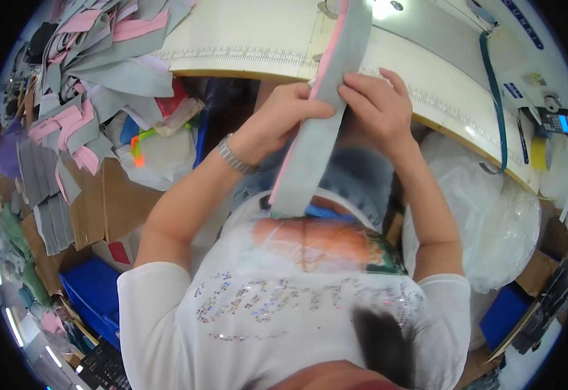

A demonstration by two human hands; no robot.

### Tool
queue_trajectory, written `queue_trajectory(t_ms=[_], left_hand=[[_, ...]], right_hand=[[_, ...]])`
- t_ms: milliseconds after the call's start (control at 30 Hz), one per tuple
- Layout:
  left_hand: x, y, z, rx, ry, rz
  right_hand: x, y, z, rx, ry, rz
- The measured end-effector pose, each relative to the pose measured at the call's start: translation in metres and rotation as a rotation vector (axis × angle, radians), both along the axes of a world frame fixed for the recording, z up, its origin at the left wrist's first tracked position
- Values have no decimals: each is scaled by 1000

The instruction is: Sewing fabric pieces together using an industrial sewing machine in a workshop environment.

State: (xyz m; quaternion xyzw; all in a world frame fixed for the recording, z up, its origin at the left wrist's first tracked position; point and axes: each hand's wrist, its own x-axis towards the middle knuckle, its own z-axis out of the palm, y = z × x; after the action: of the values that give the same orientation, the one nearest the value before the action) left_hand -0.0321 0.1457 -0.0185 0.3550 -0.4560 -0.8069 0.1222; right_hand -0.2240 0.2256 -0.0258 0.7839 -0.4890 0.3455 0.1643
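Note:
A long grey fabric strip [310, 156] with a pink edge runs from the back of the white worktable down toward my lap. My left hand [287, 114], with a metal watch at the wrist, grips the strip, thumb lying across its face and the other fingers mostly hidden behind. On the opposite side my right hand [378, 107] has its fingertips closed on the strip's edge, a little higher up. Both hands are just in front of the table's edge, where a printed measuring scale [206, 53] runs along the top.
A heap of grey and pink fabric pieces [115, 58] covers the left. Cardboard [131, 201] and a blue bin [89, 292] sit below. At right are a green strap [495, 104], calculator [557, 120], yellow item [541, 153] and large clear plastic bag [472, 214] beneath the tabletop [433, 71].

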Motion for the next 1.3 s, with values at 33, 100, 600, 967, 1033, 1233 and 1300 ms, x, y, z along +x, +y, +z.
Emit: queue_trajectory(t_ms=[33,100,600,967,1033,1233,1300], left_hand=[[3,1,2,86,25,15],[-1,11,21,214,-10,75],[-82,-138,37,-1941,-2,-592],[-70,-136,37,-1787,58,-689],[-71,-130,39,-1793,-50,-723],[-68,-132,42,-1769,-90,-769],[-70,-132,43,-1766,-89,-765]], right_hand=[[-1,-1,-3,-7,-33,31],[-4,-1,0,14,-29,47],[5,-5,37,302,-34,39],[9,-3,57,539,51,9],[13,-4,58,465,46,2],[21,-5,61,479,27,-39],[19,-4,62,492,30,-43]])
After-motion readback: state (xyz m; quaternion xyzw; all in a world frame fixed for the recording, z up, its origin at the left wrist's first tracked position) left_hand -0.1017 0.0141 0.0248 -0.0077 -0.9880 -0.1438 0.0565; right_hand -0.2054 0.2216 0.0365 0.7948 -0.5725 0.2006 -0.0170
